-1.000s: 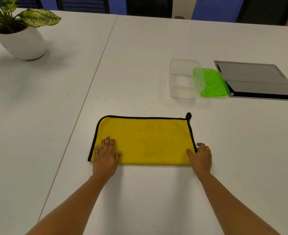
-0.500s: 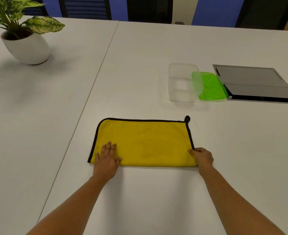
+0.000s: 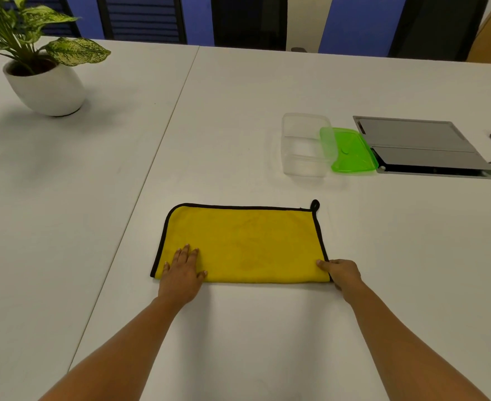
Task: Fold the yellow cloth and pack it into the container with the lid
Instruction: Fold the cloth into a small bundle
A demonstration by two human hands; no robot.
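Two hands rest on the yellow cloth [image 3: 244, 244], which lies flat near the desk's near edge, apparently doubled once: its near side is a plain fold with no trim, while black piping runs along the far, left and right sides, with a small hanging loop [image 3: 315, 204] at the far right corner. The left hand [image 3: 183, 274] lies spread, palm down, on the near left corner of the cloth, pressing it to the desk [image 3: 238, 111]. The right hand [image 3: 343, 275] is curled at the near right corner with the thumb on top of the cloth; it seems to pinch the piped edge there, though the fingers beneath are hidden, so the grip is a judgement.

Further toward the far right of the desk stands the clear container [image 3: 305, 146], open and empty as far as one can see through its walls. Its green lid [image 3: 351, 151] lies off it, just beside its right wall and leaning on it. A grey panel [image 3: 420, 146] sits beyond the lid, and a potted plant [image 3: 42, 79] stands near the far left corner.

Folding looks to be the step in hand, with the cloth too long for the container. Next, the right hand should carry its end across to the left one, edges matched, while the left pins the cloth.
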